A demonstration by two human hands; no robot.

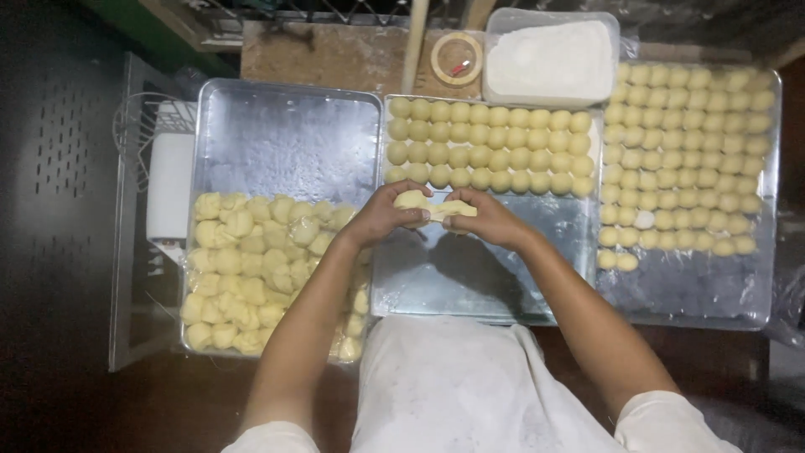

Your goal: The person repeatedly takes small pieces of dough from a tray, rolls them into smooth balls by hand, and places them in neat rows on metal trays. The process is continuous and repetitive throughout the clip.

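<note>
Held a dough piece (436, 206) between left hand (381, 216) and right hand (490, 220), fingers closed on it, above the middle tray (470, 285). Showed rows of dough balls (490, 155) at that tray's far end, rough lumps (260, 260) in the left tray (285, 134), more balls in the right tray (713, 285), flour tub (552, 59) behind.

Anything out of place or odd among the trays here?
One thing: in the right tray, a single paler, whitish ball sits among the yellow dough balls. Otherwise the rows look tidy, and both hands hold one dough piece.
</note>
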